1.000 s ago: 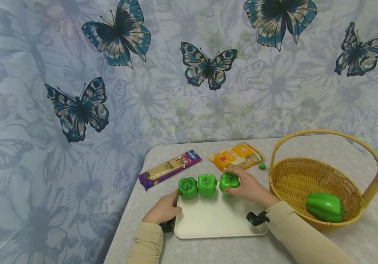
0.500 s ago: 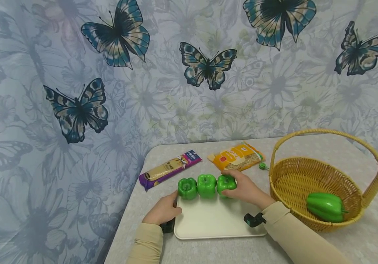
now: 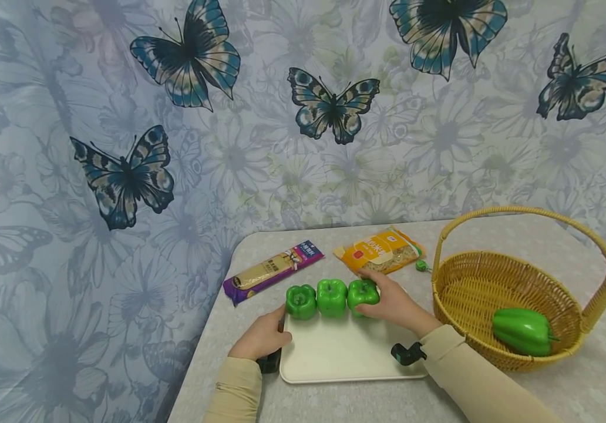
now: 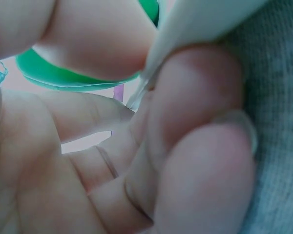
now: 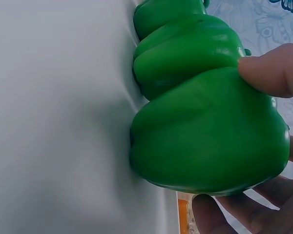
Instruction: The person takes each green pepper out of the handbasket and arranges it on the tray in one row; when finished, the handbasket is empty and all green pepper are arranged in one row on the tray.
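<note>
Three green bell peppers stand in a row along the far side of a cream tray (image 3: 342,352) in the head view. My right hand (image 3: 397,304) grips the rightmost pepper (image 3: 358,298), thumb on the near side and fingers behind. In the right wrist view that pepper (image 5: 210,139) rests on the tray and touches its neighbour. The middle pepper (image 3: 332,298) sits close beside the left pepper (image 3: 300,303). At the tray's left edge, my left hand (image 3: 262,336) holds the rim; in the left wrist view its fingers (image 4: 200,92) curl around the white edge.
A wicker basket (image 3: 440,311) with a tall handle stands to the right, holding one green pepper (image 3: 522,331). Behind the tray lie a purple noodle packet (image 3: 271,271) and an orange food bag (image 3: 379,251). A small green stemmed item (image 3: 421,266) is near the basket.
My right hand has slid the rightmost pepper slightly left, closing the gap to the middle one. In the last half second it has barely moved. My left hand stays at the tray's edge.
</note>
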The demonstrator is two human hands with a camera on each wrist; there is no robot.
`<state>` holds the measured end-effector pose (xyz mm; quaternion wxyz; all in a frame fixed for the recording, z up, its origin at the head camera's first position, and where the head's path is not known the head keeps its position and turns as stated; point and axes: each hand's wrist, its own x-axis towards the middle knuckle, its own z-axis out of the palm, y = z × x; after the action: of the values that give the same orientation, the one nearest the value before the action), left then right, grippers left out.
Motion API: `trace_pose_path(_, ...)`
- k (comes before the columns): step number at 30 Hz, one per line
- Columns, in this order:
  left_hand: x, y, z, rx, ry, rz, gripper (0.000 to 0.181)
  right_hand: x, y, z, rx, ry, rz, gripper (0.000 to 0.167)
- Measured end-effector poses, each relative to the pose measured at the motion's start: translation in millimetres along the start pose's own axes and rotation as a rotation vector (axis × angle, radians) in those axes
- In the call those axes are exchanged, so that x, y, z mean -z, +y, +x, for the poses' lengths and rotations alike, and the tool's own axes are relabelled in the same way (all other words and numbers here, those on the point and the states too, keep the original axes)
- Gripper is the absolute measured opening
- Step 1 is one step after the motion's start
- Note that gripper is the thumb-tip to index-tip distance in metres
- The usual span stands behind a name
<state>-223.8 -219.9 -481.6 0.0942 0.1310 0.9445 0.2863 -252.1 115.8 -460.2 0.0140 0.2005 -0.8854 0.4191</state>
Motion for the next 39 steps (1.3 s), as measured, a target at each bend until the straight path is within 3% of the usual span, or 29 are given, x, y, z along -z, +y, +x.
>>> trace_pose_path(11,1.9,1.4,1.0,0.018,-0.004,-0.020,0.085,16,-4,-12.4,0.016,-0.008,-0.005,0.093)
trace_pose_path(14,2.1,1.5,1.6,0.017,-0.009,-0.020,0.085,29,-7,-24.3,0.024,0.000,-0.008,0.084)
trace_pose_path(20,-0.1,-1.8,2.2,0.018,-0.017,-0.016,0.085,75,-10,-59.3,-0.006,0.033,-0.021,0.054)
trace_pose_path(25,1.1,-2.5,4.6,0.015,-0.014,-0.013,0.086,127,-6,-81.0,-0.040,0.026,-0.083,0.046)
trace_pose_path(31,2.2,-1.8,4.3,0.026,0.003,-0.008,0.085,178,23,-91.1,-0.177,-0.054,-0.172,0.059)
trace_pose_path(35,0.4,-1.6,2.7,0.023,-0.004,-0.014,0.086,195,46,-97.0,-0.273,-0.154,-0.213,0.076)
trace_pose_path(39,-0.4,-0.3,2.3,0.013,-0.007,-0.021,0.087,201,64,-103.4,-0.320,-0.274,-0.187,0.079)
